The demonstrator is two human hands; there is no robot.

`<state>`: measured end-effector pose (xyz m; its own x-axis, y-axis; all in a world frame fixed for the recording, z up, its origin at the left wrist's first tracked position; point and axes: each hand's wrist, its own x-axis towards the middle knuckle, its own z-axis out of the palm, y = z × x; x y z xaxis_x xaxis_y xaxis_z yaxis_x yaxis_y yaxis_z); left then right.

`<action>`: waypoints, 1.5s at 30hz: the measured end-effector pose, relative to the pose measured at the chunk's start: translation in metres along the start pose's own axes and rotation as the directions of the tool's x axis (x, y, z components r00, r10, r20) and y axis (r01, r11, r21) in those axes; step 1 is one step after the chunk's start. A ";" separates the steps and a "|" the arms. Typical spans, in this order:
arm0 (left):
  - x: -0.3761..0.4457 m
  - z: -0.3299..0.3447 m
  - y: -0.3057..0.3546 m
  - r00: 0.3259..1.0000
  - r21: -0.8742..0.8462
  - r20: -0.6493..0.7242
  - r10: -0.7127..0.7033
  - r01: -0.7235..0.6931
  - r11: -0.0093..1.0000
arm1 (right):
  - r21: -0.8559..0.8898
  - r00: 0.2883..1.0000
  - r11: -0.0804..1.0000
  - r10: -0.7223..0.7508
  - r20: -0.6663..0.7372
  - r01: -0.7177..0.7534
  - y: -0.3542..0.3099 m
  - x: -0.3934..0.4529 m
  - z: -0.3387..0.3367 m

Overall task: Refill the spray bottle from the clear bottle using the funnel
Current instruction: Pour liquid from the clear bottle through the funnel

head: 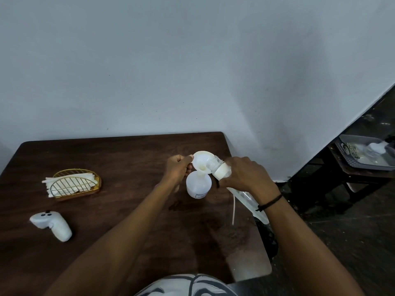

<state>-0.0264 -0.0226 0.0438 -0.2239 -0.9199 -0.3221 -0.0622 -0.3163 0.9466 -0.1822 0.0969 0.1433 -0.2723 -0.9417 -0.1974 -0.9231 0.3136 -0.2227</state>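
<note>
Both hands are gripping: the left hand (177, 166) is pinching the funnel (203, 160) rim atop the upright spray bottle (198, 184), while the right hand (245, 176), arm extended, is tilting the clear bottle (220, 169) into it.

Two bottles (198, 185) (220, 169), one funnel (202, 160), two hands (177, 167) (245, 176)

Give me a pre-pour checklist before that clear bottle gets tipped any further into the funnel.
1. White plastic funnel seated in the neck of the white spray bottle: ok.
2. Left hand steadying the funnel rim: ok.
3. Right hand gripping the clear plastic bottle: ok.
4. Clear bottle's mouth over the funnel bowl: ok.
5. Clear bottle uncapped: ok, threads bare.
6. Liquid level in the spray bottle: cannot tell.
</note>
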 end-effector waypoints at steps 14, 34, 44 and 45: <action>0.001 -0.001 -0.002 1.000 -0.001 0.002 -0.005 0.005 1.000 | -0.015 1.000 1.000 -0.008 0.002 0.008 0.000 -0.001 -0.001; 0.003 -0.001 -0.004 1.000 0.008 0.001 -0.008 0.008 1.000 | -0.055 1.000 0.998 -0.006 -0.004 0.005 -0.002 0.001 -0.004; 0.003 -0.001 -0.003 1.000 0.009 0.005 -0.008 0.008 1.000 | -0.069 1.000 0.998 -0.005 0.021 0.007 -0.004 -0.002 -0.008; 0.002 -0.001 -0.003 1.000 0.009 0.005 -0.007 0.007 1.000 | -0.070 1.000 0.998 -0.002 0.026 0.004 -0.005 -0.003 -0.009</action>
<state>-0.0260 -0.0240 0.0400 -0.2279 -0.9165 -0.3288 -0.0725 -0.3208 0.9444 -0.1793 0.0967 0.1532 -0.2633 -0.9388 -0.2222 -0.9409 0.3007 -0.1556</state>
